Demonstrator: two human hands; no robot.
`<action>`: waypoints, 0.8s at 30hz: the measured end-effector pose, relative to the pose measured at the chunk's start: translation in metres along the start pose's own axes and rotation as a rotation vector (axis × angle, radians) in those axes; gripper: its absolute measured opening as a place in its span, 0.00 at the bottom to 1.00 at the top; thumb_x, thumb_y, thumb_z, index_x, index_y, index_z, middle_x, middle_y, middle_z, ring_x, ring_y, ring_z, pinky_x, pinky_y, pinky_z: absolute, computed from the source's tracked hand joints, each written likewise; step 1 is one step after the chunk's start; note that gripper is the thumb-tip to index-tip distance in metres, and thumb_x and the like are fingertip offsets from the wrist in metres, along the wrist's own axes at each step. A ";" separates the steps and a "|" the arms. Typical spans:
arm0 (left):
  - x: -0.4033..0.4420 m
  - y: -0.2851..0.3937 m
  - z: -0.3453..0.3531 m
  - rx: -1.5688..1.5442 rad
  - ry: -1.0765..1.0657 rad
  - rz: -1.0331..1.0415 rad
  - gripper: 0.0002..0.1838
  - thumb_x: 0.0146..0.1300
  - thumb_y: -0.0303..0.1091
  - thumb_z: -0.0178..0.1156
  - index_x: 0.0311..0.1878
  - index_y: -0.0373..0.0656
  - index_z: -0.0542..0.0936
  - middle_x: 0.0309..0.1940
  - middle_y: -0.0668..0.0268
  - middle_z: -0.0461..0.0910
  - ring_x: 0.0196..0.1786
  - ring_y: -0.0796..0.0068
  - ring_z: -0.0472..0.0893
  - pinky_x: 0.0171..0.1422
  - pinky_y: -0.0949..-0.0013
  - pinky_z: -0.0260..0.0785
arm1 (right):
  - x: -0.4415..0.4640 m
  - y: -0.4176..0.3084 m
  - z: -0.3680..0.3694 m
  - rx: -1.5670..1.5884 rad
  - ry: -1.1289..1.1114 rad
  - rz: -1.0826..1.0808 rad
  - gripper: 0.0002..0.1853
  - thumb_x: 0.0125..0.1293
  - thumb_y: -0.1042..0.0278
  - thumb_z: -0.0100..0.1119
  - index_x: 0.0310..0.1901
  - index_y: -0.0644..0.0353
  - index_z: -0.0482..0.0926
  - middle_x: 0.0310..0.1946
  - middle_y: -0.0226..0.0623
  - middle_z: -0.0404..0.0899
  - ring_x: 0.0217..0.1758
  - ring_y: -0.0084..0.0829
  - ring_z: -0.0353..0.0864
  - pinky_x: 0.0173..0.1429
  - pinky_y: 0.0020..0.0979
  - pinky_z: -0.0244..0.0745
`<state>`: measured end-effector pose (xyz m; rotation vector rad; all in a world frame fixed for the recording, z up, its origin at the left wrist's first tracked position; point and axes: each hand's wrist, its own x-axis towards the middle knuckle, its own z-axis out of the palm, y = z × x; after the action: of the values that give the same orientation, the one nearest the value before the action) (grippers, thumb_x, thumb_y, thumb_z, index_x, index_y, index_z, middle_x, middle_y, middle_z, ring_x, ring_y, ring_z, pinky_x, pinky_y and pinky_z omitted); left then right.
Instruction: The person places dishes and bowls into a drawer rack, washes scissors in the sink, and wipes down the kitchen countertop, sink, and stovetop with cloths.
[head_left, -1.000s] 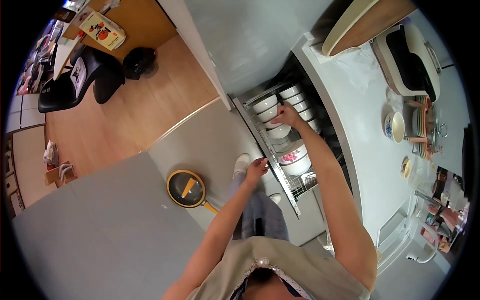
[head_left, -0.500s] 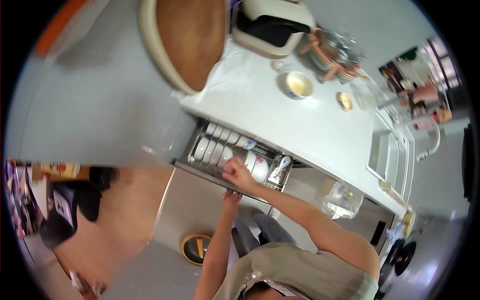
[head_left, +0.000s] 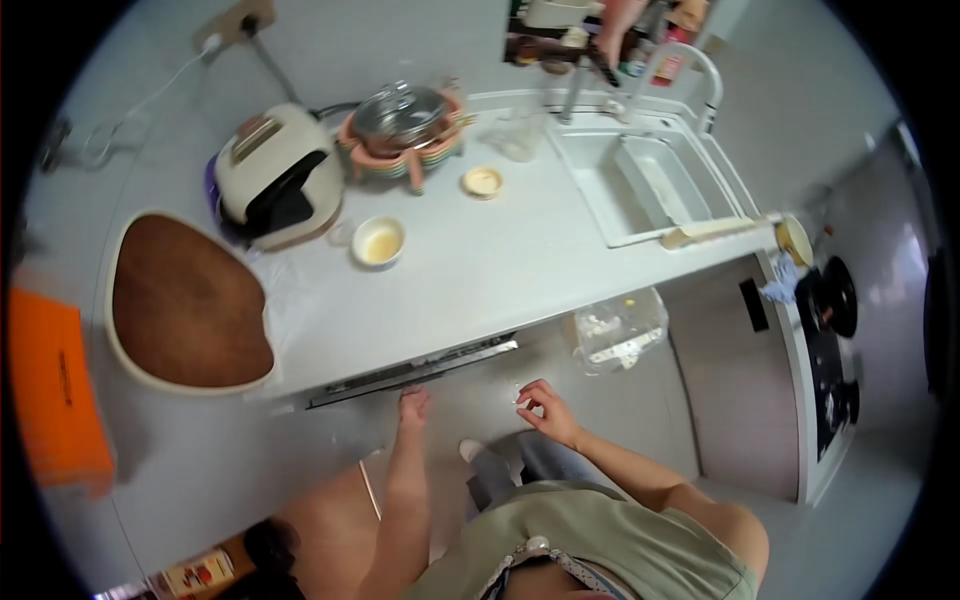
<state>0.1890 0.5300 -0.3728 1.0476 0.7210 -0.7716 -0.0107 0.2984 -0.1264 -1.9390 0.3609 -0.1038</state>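
The dish drawer [head_left: 470, 352] under the counter is pulled out only a little, a narrow dark gap with metal showing. At its front edge is my left hand [head_left: 415, 402], fingers curled against the edge and slightly blurred. My right hand [head_left: 550, 415] is in the air to the right, apart from the drawer, thumb and fingers pinched together. Something small and whitish shows at its fingertips, too small to name. On the counter above stand a bowl [head_left: 378, 243] with yellowish contents and a small dish [head_left: 483, 182].
A cream appliance [head_left: 280, 180] and a glass-lidded pot [head_left: 400, 120] stand at the back of the counter. A brown-topped board [head_left: 190, 300] lies at left, beside an orange box [head_left: 60, 385]. The sink [head_left: 600, 185] is at right. A clear plastic bag [head_left: 622, 332] hangs below the counter.
The drawer has gone from wide open, showing bowls, to nearly closed. My right hand has left the bowls and moved right. The view has turned toward the sink.
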 end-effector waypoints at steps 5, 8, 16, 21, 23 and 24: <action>0.032 0.033 0.029 0.096 -0.029 0.115 0.17 0.56 0.27 0.46 0.51 0.48 0.65 0.51 0.63 0.68 0.57 0.68 0.70 0.59 0.53 0.65 | -0.025 -0.006 -0.040 -0.005 0.254 0.040 0.09 0.55 0.72 0.61 0.38 0.58 0.74 0.39 0.33 0.70 0.33 0.26 0.77 0.36 0.26 0.73; 0.038 0.032 0.038 0.233 0.018 0.068 0.13 0.60 0.35 0.42 0.48 0.48 0.66 0.49 0.61 0.69 0.56 0.68 0.70 0.59 0.53 0.64 | -0.051 0.010 -0.063 -0.140 0.357 0.041 0.11 0.55 0.71 0.61 0.40 0.58 0.75 0.37 0.35 0.72 0.32 0.27 0.77 0.36 0.27 0.72; -0.040 -0.040 0.045 0.485 -0.185 -0.116 0.22 0.63 0.41 0.44 0.59 0.44 0.63 0.57 0.53 0.68 0.55 0.53 0.72 0.60 0.59 0.65 | -0.056 0.149 -0.247 -0.228 0.779 0.440 0.18 0.64 0.62 0.47 0.50 0.65 0.74 0.41 0.41 0.78 0.48 0.33 0.74 0.53 0.30 0.67; -0.087 -0.119 0.040 0.338 -0.058 -0.063 0.22 0.65 0.37 0.44 0.61 0.41 0.62 0.54 0.55 0.71 0.51 0.56 0.75 0.53 0.59 0.69 | 0.013 0.235 -0.341 -0.182 0.504 0.637 0.21 0.62 0.59 0.42 0.52 0.60 0.75 0.53 0.50 0.72 0.58 0.41 0.70 0.61 0.34 0.63; -0.137 -0.133 0.047 0.395 0.105 -0.080 0.22 0.65 0.36 0.45 0.61 0.40 0.62 0.51 0.56 0.73 0.48 0.59 0.76 0.49 0.61 0.72 | 0.027 0.265 -0.348 -0.105 0.329 0.582 0.22 0.62 0.61 0.43 0.53 0.62 0.73 0.51 0.43 0.75 0.56 0.36 0.72 0.60 0.31 0.62; -0.148 -0.144 0.054 0.370 0.169 -0.102 0.21 0.65 0.36 0.45 0.60 0.40 0.63 0.50 0.57 0.73 0.46 0.60 0.77 0.47 0.62 0.72 | 0.043 0.271 -0.355 -0.071 0.239 0.539 0.22 0.61 0.61 0.43 0.54 0.64 0.73 0.51 0.40 0.76 0.55 0.34 0.72 0.60 0.29 0.61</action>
<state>-0.0016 0.4670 -0.3020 1.4323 0.7984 -0.9349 -0.1092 -0.1242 -0.2403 -1.8379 1.0435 0.0318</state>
